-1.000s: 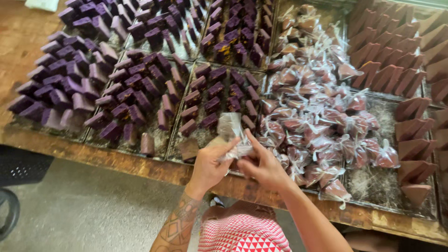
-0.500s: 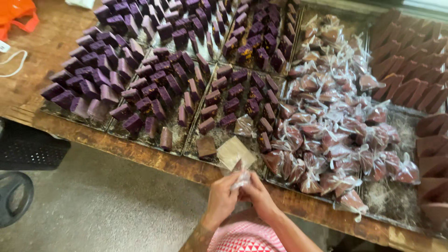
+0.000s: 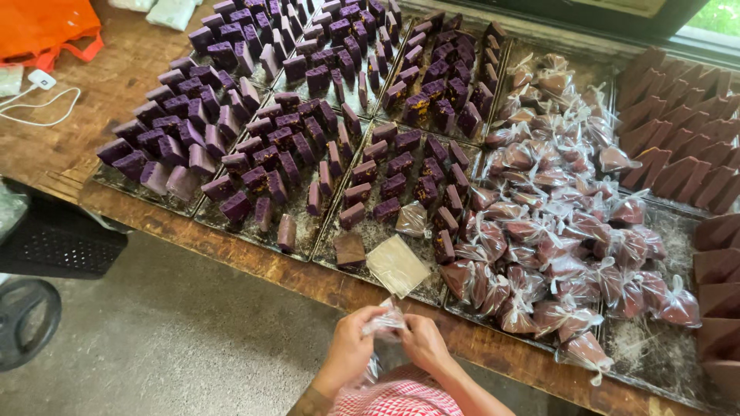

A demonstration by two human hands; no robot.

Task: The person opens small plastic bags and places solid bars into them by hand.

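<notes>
both hands have dropped back from the trays to the wooden tabletop [image 3: 193, 219] edge. left hand [image 3: 351, 350] and right hand [image 3: 422, 344] pinch together on a small clear crinkly plastic bag [image 3: 385, 320]: light, limp, slippery, probably best gripped at its neck.

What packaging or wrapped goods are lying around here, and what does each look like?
Small clear bag: crinkled, pinched between left hand and right hand.
Pile of knotted clear bags: each holding a reddish-brown block, on the right trays.
Flat clear packet: pale, squarish, at the tray's front edge.
Orange bag: top left on the table.
No labels, signs or screens visible.
</notes>
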